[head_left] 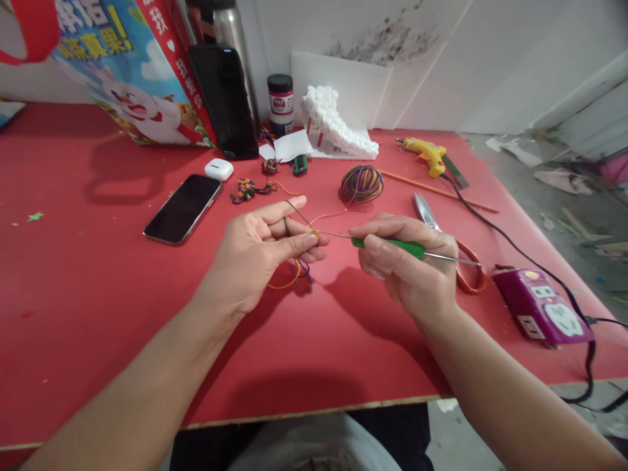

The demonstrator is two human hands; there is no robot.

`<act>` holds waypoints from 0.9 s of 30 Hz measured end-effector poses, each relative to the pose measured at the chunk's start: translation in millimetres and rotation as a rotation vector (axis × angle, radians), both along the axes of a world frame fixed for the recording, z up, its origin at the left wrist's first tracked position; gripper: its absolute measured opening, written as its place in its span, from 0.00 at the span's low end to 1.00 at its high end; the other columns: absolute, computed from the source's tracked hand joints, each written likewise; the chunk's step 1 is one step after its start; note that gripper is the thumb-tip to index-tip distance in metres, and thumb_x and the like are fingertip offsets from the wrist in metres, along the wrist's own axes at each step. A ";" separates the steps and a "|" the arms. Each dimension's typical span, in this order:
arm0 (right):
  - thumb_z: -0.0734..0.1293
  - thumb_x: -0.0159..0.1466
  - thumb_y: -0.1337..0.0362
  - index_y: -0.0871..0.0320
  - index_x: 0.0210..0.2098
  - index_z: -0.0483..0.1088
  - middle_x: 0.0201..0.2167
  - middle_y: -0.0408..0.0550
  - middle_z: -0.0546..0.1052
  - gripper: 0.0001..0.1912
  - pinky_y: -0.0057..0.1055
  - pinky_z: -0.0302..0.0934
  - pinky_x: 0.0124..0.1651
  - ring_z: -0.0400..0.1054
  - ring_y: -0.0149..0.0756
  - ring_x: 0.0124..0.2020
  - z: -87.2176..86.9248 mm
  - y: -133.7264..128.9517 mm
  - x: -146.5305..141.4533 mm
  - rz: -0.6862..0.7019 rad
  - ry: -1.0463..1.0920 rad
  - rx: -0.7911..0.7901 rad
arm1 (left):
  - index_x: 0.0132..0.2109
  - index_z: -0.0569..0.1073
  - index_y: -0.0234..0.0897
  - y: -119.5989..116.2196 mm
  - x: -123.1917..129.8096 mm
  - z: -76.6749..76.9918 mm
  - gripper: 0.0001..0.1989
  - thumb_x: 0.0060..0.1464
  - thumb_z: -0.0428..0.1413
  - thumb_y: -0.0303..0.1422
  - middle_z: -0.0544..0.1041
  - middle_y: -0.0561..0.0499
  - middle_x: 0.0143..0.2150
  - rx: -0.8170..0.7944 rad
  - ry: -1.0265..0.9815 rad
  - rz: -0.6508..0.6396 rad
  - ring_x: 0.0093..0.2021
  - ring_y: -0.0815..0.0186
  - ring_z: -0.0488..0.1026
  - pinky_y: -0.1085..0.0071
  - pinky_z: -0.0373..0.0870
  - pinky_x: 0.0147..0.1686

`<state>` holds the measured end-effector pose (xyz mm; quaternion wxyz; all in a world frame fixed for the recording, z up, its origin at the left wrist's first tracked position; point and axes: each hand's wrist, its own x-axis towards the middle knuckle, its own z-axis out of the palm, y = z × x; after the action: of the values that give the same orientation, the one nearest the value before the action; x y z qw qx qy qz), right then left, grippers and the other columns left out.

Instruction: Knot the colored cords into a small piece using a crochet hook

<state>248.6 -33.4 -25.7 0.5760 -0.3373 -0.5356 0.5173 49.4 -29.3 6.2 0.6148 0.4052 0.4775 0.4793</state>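
My left hand (267, 252) pinches multicoloured yarn (283, 282) between thumb and fingers, with a dark strand stretched over the raised index finger. Loose orange and dark ends hang below that hand. In my right hand (409, 261) is a crochet hook (415, 248) with a green handle and thin metal shafts at both ends. Its left tip meets the yarn at my left fingertips; the exact loop there is too small to make out. A strand runs back from the fingers to a multicoloured yarn ball (362, 184) on the red table.
Scissors (426, 210) lie beside my right hand, near a purple power socket (542, 306). A yellow glue gun (424, 156) and an orange stick (441, 191) lie behind. Left are a phone (184, 208), an earbud case (218, 169) and a small crocheted piece (245, 190).
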 end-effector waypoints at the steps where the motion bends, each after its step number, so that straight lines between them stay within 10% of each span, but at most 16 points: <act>1: 0.74 0.64 0.68 0.55 0.39 0.86 0.24 0.42 0.73 0.06 0.28 0.54 0.21 0.60 0.26 0.20 0.7 -0.1 0.3 -0.001 0.003 -0.003 | 0.68 0.69 0.22 0.1 -0.8 0.2 0.40 0.49 0.70 0.24 0.84 0.50 0.30 -0.001 0.003 -0.008 0.29 0.64 0.82 0.69 0.78 0.33; 19: 0.74 0.50 0.70 0.59 0.22 0.82 0.14 0.41 0.69 0.02 0.24 0.35 0.16 0.47 0.20 0.13 22.5 12.1 13.2 0.157 0.074 -0.411 | 0.65 0.76 0.29 2.1 -11.4 2.8 0.33 0.52 0.68 0.28 0.81 0.51 0.26 -0.028 0.215 -0.358 0.24 0.68 0.75 0.76 0.66 0.20; 27: 0.74 0.53 0.68 0.62 0.26 0.82 0.12 0.35 0.61 0.03 0.20 0.36 0.14 0.38 0.18 0.13 9.8 15.1 1.2 0.311 0.243 -0.610 | 0.63 0.78 0.32 -1.4 -1.0 -3.5 0.31 0.52 0.69 0.28 0.82 0.52 0.28 -0.032 0.095 -0.304 0.26 0.68 0.79 0.75 0.74 0.26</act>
<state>249.8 -18.3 -15.8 0.4230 -0.3441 -0.3291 0.7709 48.3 -30.7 2.6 0.6634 0.4852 0.4467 0.3535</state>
